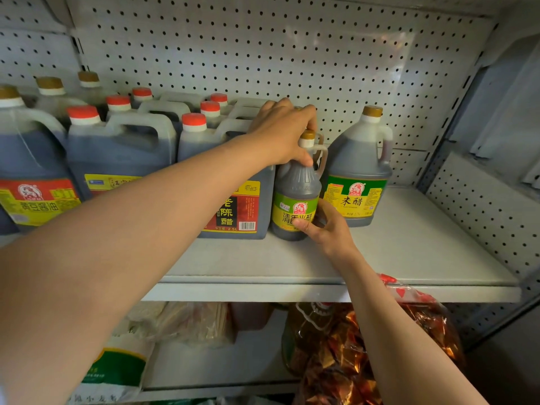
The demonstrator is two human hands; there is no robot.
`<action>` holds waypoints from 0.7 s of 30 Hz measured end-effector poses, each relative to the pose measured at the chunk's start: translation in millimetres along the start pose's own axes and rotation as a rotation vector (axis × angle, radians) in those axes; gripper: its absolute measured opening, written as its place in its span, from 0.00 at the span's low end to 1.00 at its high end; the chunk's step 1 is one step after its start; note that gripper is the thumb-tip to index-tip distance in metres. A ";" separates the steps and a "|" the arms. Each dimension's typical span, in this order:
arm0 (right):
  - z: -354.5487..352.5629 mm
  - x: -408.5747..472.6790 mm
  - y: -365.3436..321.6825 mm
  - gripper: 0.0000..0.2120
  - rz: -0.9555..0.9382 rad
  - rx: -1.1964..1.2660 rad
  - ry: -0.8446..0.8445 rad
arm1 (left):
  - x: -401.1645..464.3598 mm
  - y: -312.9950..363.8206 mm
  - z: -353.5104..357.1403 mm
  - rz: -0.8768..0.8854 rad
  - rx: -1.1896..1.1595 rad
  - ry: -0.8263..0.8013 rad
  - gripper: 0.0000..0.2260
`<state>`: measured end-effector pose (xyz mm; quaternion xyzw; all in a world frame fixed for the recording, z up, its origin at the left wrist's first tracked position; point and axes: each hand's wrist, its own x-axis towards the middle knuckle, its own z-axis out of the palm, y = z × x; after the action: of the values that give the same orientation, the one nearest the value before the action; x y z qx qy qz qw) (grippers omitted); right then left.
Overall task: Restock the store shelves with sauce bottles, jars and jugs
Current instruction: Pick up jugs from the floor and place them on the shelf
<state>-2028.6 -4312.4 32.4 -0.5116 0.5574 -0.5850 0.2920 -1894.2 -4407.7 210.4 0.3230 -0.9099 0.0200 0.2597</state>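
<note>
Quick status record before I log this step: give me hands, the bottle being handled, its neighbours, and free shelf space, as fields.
left hand: grips the shoulder and neck of the small vinegar bottle from above
right hand: holds the same bottle low on its label side
small vinegar bottle: upright on the upper shelf, gold cap, green-yellow label
left neighbour: red-capped jug, close against the bottle
right neighbour: rice vinegar jug, standing further back
free space: bare shelf to the right and front
</note>
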 end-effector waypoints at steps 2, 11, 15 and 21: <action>0.7 1.2 -0.9 0.21 -0.007 -0.002 -0.001 | 0.6 0.2 0.3 -0.017 0.008 -0.003 0.28; 0.8 2.8 1.3 0.20 -0.015 -0.014 -0.011 | 0.9 0.9 0.8 -0.019 0.019 0.001 0.28; 0.8 2.6 2.3 0.21 -0.003 -0.028 -0.001 | 0.1 -0.1 2.2 -0.023 0.020 0.004 0.28; -0.7 1.1 1.9 0.28 0.038 -0.083 0.013 | -3.5 0.6 6.1 -0.027 0.026 0.000 0.28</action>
<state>-2030.1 -4313.5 31.0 -0.5087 0.5927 -0.5591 0.2779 -1895.0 -4406.4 203.6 0.3386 -0.9051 0.0282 0.2558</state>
